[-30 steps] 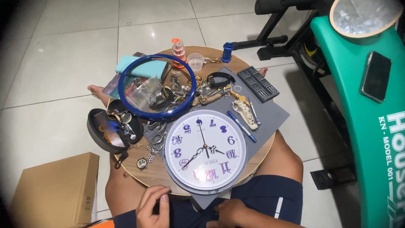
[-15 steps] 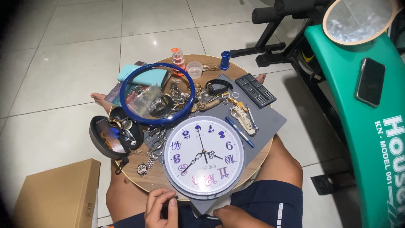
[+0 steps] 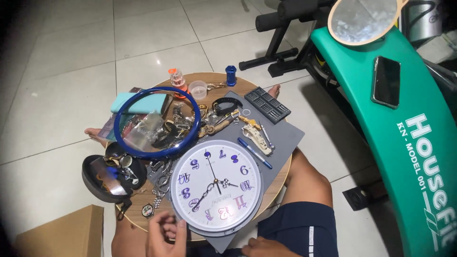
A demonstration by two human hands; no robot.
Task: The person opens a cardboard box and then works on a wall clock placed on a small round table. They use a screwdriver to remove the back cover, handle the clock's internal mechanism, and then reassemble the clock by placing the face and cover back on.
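Two hands: left hand [image 3: 164, 234] beside round white wall clock [image 3: 217, 186]; brown carton [image 3: 62, 234] left.

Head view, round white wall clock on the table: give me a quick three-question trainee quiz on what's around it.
1. True or false: the round white wall clock with purple numerals lies face up on the grey rectangular mat.
2. Which thing lies just right of the clock on the mat? A) blue pen B) orange bottle C) black phone
3. Fill in: the left hand is at the clock's near rim, while the right hand is low by the ____ shorts.

Key:
1. True.
2. A. The small orange bottle stands at the table's far edge; the black phone lies on the green bench.
3. Dark blue.
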